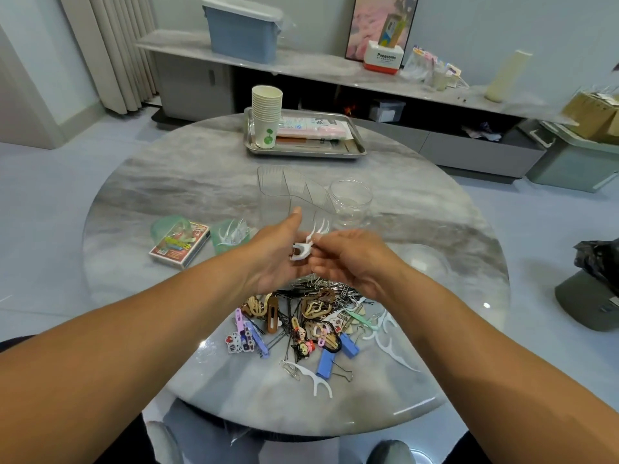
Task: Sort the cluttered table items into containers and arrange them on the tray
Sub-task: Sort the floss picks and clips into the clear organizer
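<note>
Nearest us on the round marble table, the unsorted heap of hair clips, pins, binder clips and paper clips lies beneath our wrists, with loose floss picks at its right and near edges; the risk, as we judge it, is that a sleeve-less forearm drags through this pile and scatters pins toward the table edge, or that the slim picks slip from a light pinch and fall back into the clutter. Above the heap our left hand lies palm up, fingers relaxed and mostly straight, cradling a small bunch of white floss picks; our right hand curls its fingertips onto the same bunch, pinching it. Just beyond stand a clear divided container and a clear round jar; left of them, a green cup already holding picks, beside a card box. Farthest, the steel tray carries stacked paper cups and flat packets.
</note>
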Demonstrator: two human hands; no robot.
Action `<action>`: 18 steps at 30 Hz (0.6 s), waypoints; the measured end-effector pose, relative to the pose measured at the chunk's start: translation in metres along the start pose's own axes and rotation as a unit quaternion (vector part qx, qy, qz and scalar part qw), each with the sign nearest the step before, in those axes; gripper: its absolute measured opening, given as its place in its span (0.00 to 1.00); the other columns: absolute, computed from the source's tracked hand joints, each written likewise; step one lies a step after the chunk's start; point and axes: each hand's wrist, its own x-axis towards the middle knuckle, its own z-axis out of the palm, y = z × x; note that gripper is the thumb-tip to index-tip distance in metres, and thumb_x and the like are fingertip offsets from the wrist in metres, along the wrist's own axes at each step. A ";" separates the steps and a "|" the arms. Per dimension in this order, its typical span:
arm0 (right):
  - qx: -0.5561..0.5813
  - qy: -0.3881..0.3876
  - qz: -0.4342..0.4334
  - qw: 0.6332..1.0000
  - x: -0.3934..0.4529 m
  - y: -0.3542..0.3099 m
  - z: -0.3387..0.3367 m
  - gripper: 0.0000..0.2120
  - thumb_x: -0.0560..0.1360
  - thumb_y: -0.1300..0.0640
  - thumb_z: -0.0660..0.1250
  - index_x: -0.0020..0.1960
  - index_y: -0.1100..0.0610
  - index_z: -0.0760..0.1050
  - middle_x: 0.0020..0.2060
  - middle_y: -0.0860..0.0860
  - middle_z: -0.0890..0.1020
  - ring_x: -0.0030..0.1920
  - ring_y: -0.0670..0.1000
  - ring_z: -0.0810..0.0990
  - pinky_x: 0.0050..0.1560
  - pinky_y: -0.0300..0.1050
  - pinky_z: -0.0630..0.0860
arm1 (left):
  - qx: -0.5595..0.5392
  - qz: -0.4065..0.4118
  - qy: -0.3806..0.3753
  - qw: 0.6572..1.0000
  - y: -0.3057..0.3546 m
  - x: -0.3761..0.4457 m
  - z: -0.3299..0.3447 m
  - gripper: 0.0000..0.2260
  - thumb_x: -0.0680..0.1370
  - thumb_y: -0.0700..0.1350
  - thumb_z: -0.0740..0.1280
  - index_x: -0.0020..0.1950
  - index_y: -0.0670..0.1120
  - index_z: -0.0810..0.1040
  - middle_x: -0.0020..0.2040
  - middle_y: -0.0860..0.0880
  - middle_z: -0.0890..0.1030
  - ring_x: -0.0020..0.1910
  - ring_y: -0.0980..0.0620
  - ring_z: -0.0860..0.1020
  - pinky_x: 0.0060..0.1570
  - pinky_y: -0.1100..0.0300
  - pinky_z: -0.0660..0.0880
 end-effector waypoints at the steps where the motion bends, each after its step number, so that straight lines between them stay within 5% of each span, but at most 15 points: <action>1: -0.021 0.016 -0.011 1.000 0.000 0.003 0.001 0.11 0.77 0.62 0.72 0.56 0.69 0.78 0.33 0.58 0.83 0.28 0.49 0.82 0.28 0.38 0.80 | 0.003 0.001 -0.005 1.000 -0.002 0.000 0.002 0.26 0.85 0.58 0.54 0.57 0.35 0.77 0.42 0.41 0.79 0.38 0.48 0.76 0.44 0.54 0.78; 7: -0.119 0.063 -0.040 0.990 -0.004 -0.004 -0.021 0.06 0.77 0.61 0.73 0.50 0.63 0.79 0.34 0.55 0.84 0.27 0.47 0.81 0.26 0.37 0.78 | 0.015 0.007 0.013 1.000 -0.010 0.001 0.001 0.11 0.86 0.42 0.59 0.59 0.36 0.77 0.47 0.41 0.79 0.39 0.51 0.77 0.41 0.60 0.81; 10: -0.335 0.088 -0.063 0.936 -0.009 -0.013 -0.050 0.04 0.74 0.62 0.75 0.47 0.61 0.81 0.37 0.54 0.84 0.32 0.47 0.80 0.30 0.38 0.75 | 0.017 0.007 0.024 1.000 -0.008 0.001 -0.003 0.10 0.85 0.38 0.59 0.61 0.35 0.75 0.49 0.40 0.79 0.40 0.51 0.77 0.41 0.60 0.82; 13: -0.502 0.067 0.012 0.862 -0.016 -0.011 -0.074 0.05 0.70 0.64 0.79 0.43 0.63 0.83 0.38 0.58 0.86 0.33 0.50 0.79 0.35 0.44 0.77 | 0.032 -0.010 0.016 0.999 -0.010 -0.001 -0.003 0.09 0.85 0.39 0.59 0.58 0.35 0.76 0.47 0.41 0.79 0.39 0.51 0.78 0.40 0.60 0.82; 18: -0.557 0.105 0.135 0.813 -0.024 -0.002 -0.094 0.14 0.73 0.59 0.78 0.52 0.67 0.81 0.45 0.60 0.84 0.39 0.56 0.83 0.50 0.53 0.85 | 0.046 -0.034 0.004 0.998 -0.017 -0.001 0.002 0.09 0.85 0.38 0.60 0.59 0.35 0.77 0.47 0.40 0.80 0.42 0.49 0.80 0.43 0.58 0.83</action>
